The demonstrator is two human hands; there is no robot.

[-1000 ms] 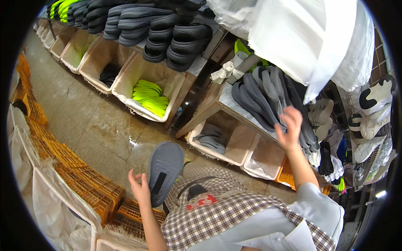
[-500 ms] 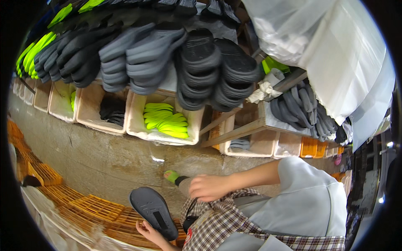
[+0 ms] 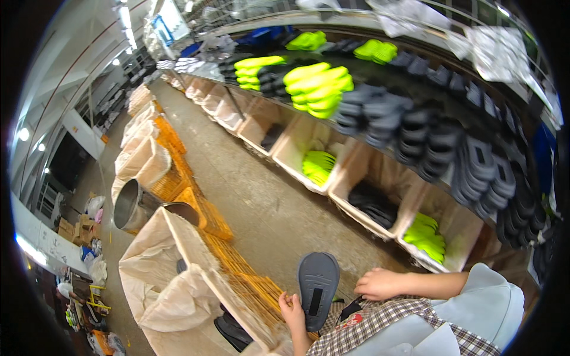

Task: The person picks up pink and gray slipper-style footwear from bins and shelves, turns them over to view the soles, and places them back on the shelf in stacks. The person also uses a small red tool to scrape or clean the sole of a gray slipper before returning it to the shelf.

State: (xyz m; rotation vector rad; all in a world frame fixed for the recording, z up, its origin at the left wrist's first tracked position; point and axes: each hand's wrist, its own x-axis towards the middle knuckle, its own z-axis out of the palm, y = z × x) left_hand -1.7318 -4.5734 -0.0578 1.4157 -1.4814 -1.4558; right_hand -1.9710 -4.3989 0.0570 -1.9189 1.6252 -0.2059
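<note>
My left hand point(image 3: 293, 310) grips a dark grey shoe sole point(image 3: 317, 289) by its lower edge, holding it upright with the flat underside toward me, just above a checked apron point(image 3: 380, 329). Beside the sole, my right hand point(image 3: 380, 283) rests on the top of the apron with fingers curled and nothing in it. My right sleeve point(image 3: 487, 302) is pale blue.
A long rack point(image 3: 427, 118) hung with grey, black and bright yellow-green soles runs along the right, with cardboard bins point(image 3: 380, 190) beneath it. Orange wire crates point(image 3: 205, 213) lined with white sacks point(image 3: 163, 285) and a metal drum point(image 3: 127, 204) stand on the left. A concrete aisle point(image 3: 261, 202) lies between.
My right hand has come down from the rack to the apron. The view has swung left along the aisle. The sole stays in my left hand.
</note>
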